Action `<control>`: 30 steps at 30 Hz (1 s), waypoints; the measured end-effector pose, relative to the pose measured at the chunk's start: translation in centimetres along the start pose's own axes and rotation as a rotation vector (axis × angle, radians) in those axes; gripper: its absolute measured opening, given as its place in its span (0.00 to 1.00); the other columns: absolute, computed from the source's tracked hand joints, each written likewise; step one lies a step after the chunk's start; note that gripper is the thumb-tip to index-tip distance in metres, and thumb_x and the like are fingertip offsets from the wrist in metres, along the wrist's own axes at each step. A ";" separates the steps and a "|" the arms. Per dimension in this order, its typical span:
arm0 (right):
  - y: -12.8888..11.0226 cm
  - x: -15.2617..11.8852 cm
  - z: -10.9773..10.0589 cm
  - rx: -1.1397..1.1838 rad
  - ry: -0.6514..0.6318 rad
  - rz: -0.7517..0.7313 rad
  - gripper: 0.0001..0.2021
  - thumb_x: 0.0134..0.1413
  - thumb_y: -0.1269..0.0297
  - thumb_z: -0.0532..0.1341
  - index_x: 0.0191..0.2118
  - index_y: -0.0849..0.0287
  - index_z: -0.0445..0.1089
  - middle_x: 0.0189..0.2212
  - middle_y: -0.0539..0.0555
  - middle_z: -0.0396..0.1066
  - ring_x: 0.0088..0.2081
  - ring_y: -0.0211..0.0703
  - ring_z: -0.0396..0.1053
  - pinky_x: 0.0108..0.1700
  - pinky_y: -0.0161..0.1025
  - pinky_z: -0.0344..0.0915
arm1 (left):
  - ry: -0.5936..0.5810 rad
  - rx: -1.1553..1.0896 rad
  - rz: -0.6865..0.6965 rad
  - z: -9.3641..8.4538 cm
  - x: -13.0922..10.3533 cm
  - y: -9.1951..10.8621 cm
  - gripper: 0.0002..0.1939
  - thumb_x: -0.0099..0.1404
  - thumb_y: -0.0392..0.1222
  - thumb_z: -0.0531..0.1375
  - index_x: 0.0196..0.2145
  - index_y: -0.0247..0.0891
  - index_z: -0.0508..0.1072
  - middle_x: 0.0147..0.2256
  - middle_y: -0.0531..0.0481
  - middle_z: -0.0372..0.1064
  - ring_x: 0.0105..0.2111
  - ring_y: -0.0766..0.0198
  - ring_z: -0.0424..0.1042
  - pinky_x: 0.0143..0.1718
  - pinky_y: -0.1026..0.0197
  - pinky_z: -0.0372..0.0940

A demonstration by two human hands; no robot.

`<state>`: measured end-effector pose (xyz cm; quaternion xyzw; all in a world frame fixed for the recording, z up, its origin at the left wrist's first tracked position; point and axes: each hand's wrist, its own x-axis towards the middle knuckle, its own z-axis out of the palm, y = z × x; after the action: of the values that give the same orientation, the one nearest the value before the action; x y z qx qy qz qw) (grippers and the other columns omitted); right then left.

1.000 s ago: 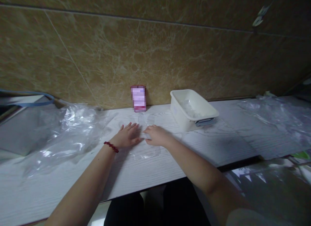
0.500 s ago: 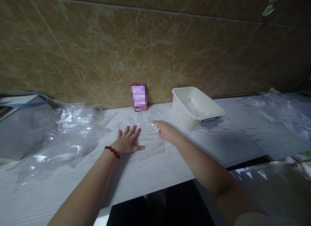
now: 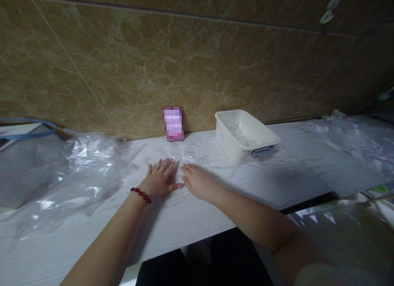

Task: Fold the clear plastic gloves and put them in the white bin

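My left hand (image 3: 160,180), with a red bead bracelet at the wrist, lies flat with its fingers spread on a thin clear plastic sheet or bag (image 3: 187,158) on the white wood-grain table (image 3: 184,220). Just right of it, my right hand (image 3: 198,181) rests palm down on the same plastic, fingers stretched forward and holding nothing. The left thumb tip is close to the right fingers. Most of the plastic's outline is too faint to make out.
A cream basket (image 3: 230,144) with clear items inside stands right of my hands. Against the tiled wall leans a pixelated phone (image 3: 174,124). Crumpled clear plastic (image 3: 89,167) covers the left side, and more plastic (image 3: 353,134) lies far right.
My right hand has moved left and slightly nearer to me, and its fingers have gone from partly curled to flat. My left hand remains spread in nearly the same place.
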<state>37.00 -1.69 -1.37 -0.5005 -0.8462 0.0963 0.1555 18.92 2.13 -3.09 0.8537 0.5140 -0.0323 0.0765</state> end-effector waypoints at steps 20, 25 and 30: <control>10.1 2.3 -2.6 -0.213 -0.057 0.370 0.14 0.51 0.61 0.53 0.42 0.62 0.65 0.40 0.61 0.64 0.45 0.47 0.60 0.47 0.42 0.53 | -0.046 0.000 -0.094 -0.6 0.0 0.0 0.42 0.51 0.69 0.40 0.59 0.47 0.39 0.60 0.42 0.32 0.58 0.41 0.31 0.50 0.36 0.36; 10.1 2.7 -1.6 -0.148 -0.030 0.379 0.08 0.51 0.63 0.54 0.35 0.57 0.68 0.38 0.57 0.64 0.42 0.44 0.61 0.44 0.39 0.54 | -0.037 0.005 -0.086 -0.4 0.1 -0.1 0.41 0.52 0.68 0.40 0.59 0.46 0.40 0.60 0.42 0.34 0.58 0.41 0.32 0.50 0.35 0.36; 10.0 2.8 -1.6 -0.117 0.017 0.349 0.08 0.52 0.68 0.51 0.37 0.60 0.66 0.37 0.57 0.64 0.39 0.42 0.62 0.42 0.37 0.56 | -0.016 0.021 -0.057 -0.1 0.2 -0.3 0.41 0.52 0.68 0.41 0.59 0.46 0.41 0.60 0.41 0.35 0.58 0.41 0.32 0.50 0.35 0.37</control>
<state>44.49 5.58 -2.58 -0.6486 -0.7494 0.0684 0.1141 18.76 2.42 -3.05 0.8393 0.5371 -0.0465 0.0706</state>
